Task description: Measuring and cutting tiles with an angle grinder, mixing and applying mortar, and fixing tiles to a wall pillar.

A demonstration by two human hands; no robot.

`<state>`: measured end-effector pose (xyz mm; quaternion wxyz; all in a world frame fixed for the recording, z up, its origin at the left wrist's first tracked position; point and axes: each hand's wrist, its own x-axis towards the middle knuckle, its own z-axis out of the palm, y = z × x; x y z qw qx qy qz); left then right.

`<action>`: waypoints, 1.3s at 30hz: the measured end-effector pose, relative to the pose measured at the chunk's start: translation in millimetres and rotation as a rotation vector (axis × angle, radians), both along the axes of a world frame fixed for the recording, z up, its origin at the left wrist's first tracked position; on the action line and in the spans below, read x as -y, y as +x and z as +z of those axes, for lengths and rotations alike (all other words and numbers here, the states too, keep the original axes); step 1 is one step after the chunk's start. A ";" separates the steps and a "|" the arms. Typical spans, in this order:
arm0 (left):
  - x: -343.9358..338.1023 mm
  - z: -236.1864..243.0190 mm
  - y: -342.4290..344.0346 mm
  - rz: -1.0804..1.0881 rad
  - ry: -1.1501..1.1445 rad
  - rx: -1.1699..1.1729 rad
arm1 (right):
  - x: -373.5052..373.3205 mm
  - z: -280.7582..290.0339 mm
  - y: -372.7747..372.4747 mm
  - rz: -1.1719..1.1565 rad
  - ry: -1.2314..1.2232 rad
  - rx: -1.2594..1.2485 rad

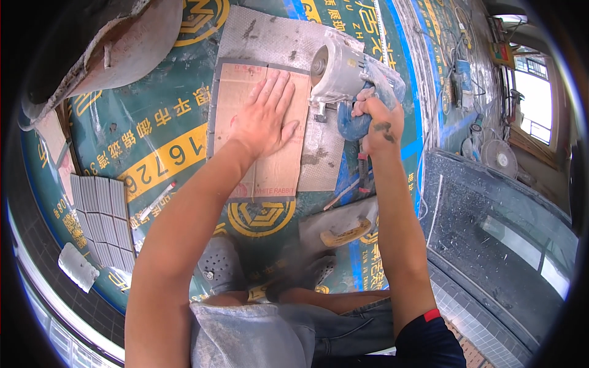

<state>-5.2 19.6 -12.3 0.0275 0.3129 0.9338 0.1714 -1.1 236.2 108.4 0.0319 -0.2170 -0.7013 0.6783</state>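
Note:
My left hand [267,113] lies flat with fingers spread on a tan tile [264,172], which has a dark rim. The tile rests over pale textured boards [319,156] on the green floor covering. My right hand [377,119] is wrapped round the blue handle of a dusty circular tile saw [337,73], whose blade housing stands beside the tile's upper right corner. Below that hand lies a red-handled tool [362,172], partly hidden by my forearm. Whether the blade is spinning or touches the tile, I cannot tell.
A large mortar-crusted bucket [141,37] is at upper left. Grey ribbed tiles [101,221], a white marker [156,202] and a broken scrap [76,267] lie at left. A trowel [331,230] is near my feet. At right are a dusty glass panel [491,214], a fan [498,158] and cables.

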 end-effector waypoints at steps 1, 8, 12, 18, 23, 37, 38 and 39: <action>0.2 0.0 -0.1 -0.001 -0.007 0.001 | 0.3 0.2 -0.1 0.000 0.000 0.000; 0.8 0.7 -0.9 -0.005 -0.028 -0.001 | 1.3 -1.0 -1.9 -0.028 0.007 0.013; 0.0 0.7 -0.4 -0.005 -0.022 -0.007 | 1.3 -0.9 -1.4 -0.017 0.010 -0.008; 0.9 1.3 -0.9 -0.008 -0.021 0.002 | -0.9 -5.3 -4.2 -0.008 0.042 0.006; 1.2 2.0 -0.6 -0.009 -0.019 -0.007 | -0.1 -6.7 -7.1 -0.022 0.044 0.031; 1.2 -1.0 0.1 0.000 0.002 -0.013 | -5.2 -11.5 -13.1 -0.004 0.023 0.005; 1.0 -1.2 0.2 -0.002 0.005 -0.011 | -5.5 -10.9 -14.4 -0.015 0.021 0.026; 0.7 -0.6 0.2 0.000 0.005 -0.010 | -6.3 -10.5 -15.2 -0.028 0.021 0.047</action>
